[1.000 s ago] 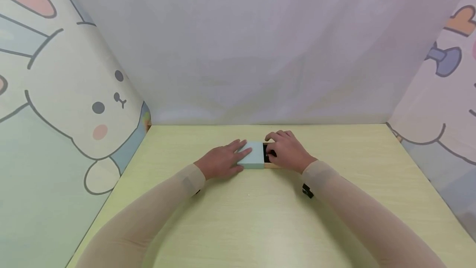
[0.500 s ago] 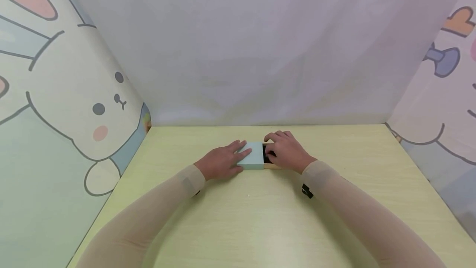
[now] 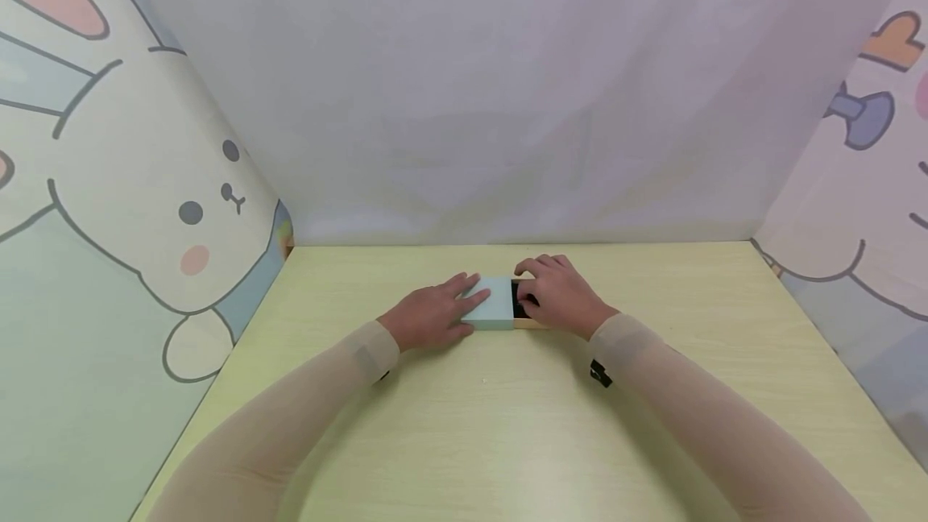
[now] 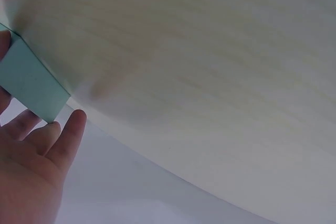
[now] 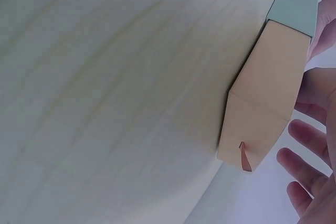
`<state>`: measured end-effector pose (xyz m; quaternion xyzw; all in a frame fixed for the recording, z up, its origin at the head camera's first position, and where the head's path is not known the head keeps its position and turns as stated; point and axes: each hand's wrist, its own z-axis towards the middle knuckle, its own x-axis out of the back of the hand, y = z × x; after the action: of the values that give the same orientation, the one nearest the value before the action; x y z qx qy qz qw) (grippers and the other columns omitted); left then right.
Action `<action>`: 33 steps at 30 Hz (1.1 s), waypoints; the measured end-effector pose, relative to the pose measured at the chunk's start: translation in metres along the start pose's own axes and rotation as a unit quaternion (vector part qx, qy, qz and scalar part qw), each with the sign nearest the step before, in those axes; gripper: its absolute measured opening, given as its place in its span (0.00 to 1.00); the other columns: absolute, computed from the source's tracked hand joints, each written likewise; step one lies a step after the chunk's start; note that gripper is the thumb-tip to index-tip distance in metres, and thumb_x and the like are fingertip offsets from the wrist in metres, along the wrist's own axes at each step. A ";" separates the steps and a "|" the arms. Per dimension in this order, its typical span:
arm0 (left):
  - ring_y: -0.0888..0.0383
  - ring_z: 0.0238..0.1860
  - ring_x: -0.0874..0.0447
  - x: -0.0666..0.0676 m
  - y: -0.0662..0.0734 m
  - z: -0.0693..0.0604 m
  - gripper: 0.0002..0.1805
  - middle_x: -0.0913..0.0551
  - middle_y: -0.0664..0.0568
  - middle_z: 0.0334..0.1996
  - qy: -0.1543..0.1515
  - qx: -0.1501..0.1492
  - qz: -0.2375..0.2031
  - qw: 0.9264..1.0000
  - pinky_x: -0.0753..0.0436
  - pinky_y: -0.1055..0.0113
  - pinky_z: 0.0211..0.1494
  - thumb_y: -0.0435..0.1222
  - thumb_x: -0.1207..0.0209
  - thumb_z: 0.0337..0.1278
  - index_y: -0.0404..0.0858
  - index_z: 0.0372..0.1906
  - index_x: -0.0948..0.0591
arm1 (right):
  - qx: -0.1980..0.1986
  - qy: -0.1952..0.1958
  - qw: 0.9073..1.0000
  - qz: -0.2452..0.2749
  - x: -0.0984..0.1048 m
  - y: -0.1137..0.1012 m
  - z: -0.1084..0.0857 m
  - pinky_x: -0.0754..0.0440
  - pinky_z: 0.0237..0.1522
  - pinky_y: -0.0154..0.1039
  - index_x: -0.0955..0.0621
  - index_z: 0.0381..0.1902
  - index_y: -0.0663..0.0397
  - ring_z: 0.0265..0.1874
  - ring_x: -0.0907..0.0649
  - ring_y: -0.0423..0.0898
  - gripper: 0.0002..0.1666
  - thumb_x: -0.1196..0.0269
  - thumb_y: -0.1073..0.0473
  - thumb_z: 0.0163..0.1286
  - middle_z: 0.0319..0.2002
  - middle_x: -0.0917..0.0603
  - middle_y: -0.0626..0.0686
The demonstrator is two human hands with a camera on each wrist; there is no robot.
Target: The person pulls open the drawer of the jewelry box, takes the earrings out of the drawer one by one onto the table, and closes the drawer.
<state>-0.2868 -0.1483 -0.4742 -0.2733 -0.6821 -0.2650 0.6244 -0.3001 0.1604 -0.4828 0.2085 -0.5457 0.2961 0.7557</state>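
Observation:
A pale mint box sleeve [image 3: 499, 303] lies on the table with a peach-sided drawer [image 5: 270, 72] slid partly out to its right. The drawer's inside is black, and a small ribbon tab [image 5: 244, 157] hangs from its end. My left hand [image 3: 432, 314] grips the sleeve, thumb on the near side and fingers spread over the top. Over the drawer, my right hand [image 3: 564, 296] is bent down with thumb and index finger reaching inside. Its other fingers [image 5: 310, 163] are loosely curled beyond the drawer. Whatever the right fingertips touch is hidden.
The light wood table [image 3: 486, 433] extends around the box. A pale curtain [image 3: 464, 103] hangs behind its back edge. Cartoon-printed panels [image 3: 138, 208] stand at both sides. A dark wrist device [image 3: 600, 374] shows under the right cuff.
Both hands keep nearly the same place on the box. A tiny light spot in the drawer beside the right fingertips, seen a second ago, no longer shows.

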 end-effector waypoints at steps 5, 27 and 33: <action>0.40 0.97 0.36 0.000 0.000 0.001 0.42 0.39 0.44 0.98 -0.004 0.005 -0.003 1.000 0.10 0.44 0.81 0.55 0.39 0.92 0.52 0.98 0.38 | 0.002 0.003 1.000 -0.002 0.000 0.001 -0.002 0.12 0.72 0.62 0.04 0.37 0.42 0.63 0.09 0.57 0.07 0.23 0.57 0.80 0.65 0.07 0.53; 0.40 0.95 0.32 -0.002 0.000 0.002 0.43 0.38 0.43 0.98 -0.002 0.001 0.014 1.000 0.07 0.46 0.77 0.56 0.39 0.93 0.52 0.98 0.38 | 0.030 0.039 0.999 0.013 0.016 -0.014 -0.005 0.12 0.70 0.62 0.04 0.36 0.43 0.61 0.09 0.56 0.08 0.21 0.57 0.80 0.62 0.06 0.52; 0.40 0.96 0.32 -0.003 -0.001 0.002 0.42 0.38 0.43 0.98 -0.003 0.003 0.018 1.000 0.07 0.47 0.76 0.56 0.39 0.93 0.52 0.98 0.38 | 0.052 0.048 0.997 0.024 0.021 -0.020 -0.007 0.11 0.67 0.60 0.04 0.36 0.43 0.61 0.08 0.57 0.07 0.20 0.59 0.77 0.61 0.05 0.53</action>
<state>-0.2884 -0.1475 -0.4770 -0.2842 -0.6795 -0.2506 0.6283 -0.2770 0.1544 -0.4653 0.2200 -0.4972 0.3517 0.7621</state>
